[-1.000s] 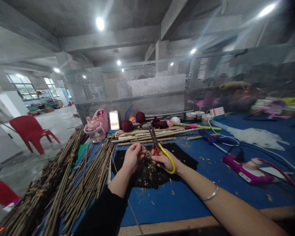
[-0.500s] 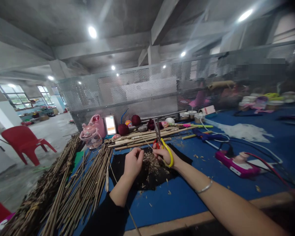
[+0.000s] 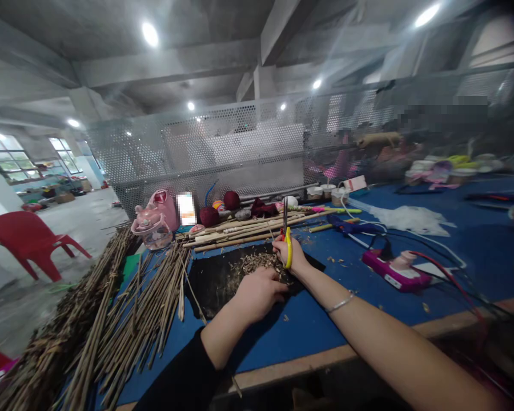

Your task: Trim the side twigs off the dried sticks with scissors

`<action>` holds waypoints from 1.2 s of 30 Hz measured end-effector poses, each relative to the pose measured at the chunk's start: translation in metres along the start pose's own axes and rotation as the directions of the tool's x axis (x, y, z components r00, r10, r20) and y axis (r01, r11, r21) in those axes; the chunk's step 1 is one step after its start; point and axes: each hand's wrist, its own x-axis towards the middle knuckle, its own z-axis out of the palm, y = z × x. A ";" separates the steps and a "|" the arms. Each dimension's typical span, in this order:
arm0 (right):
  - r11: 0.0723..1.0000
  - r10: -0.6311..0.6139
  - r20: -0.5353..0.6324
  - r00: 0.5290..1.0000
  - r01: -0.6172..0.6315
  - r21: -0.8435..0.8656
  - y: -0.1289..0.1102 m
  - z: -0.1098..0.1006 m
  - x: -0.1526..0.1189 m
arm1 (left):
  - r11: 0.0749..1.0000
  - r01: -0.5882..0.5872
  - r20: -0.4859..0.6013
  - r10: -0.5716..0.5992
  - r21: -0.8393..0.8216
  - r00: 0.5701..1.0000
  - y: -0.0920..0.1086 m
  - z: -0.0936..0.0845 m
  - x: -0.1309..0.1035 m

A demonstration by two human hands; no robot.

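My right hand (image 3: 289, 252) is closed around scissors (image 3: 288, 248) with yellow and red handles, their blades pointing up. A thin pale stalk tip shows beside its fingers; I cannot tell whether it is held. My left hand (image 3: 261, 291) is palm down over the near right part of a black cloth (image 3: 212, 279), its fingers slightly apart and reaching right, below the right hand. Whether it touches the cloth is hidden. Small dry brown chips (image 3: 257, 262) lie heaped on the cloth beyond it. One thin stick passes under my left forearm to the table edge.
Long dry stalks (image 3: 145, 319) lie bundled at the left. Behind the cloth are pale sticks (image 3: 240, 228), dark red yarn balls (image 3: 232, 200), a lit phone (image 3: 186, 208) and a pink container (image 3: 152, 231). A purple power strip (image 3: 394, 271) with cables sits right, before a perforated screen (image 3: 197, 148).
My left hand has moved right and nearer to me, its closed fingers loosening over the cloth. My right hand has shifted slightly right and up with the scissors, now turned more edge-on.
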 end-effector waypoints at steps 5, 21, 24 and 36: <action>1.000 0.005 -0.109 0.994 -0.006 -0.008 0.005 0.001 0.001 | 0.998 -0.022 0.012 0.021 0.061 1.000 0.000 0.006 -0.001; 0.997 -0.002 -0.159 0.987 0.015 0.078 0.003 0.002 -0.004 | 0.809 0.564 -0.197 -0.587 -0.165 0.785 -0.060 -0.005 -0.014; 0.995 0.008 -0.169 0.986 0.010 0.102 0.002 0.002 -0.005 | 0.730 0.669 -0.218 -0.681 -0.138 0.699 -0.071 -0.001 -0.017; 0.981 -0.072 0.087 0.994 0.055 0.187 -0.026 -0.003 -0.019 | 0.719 0.335 -0.436 -0.656 -0.610 0.616 -0.069 -0.005 -0.010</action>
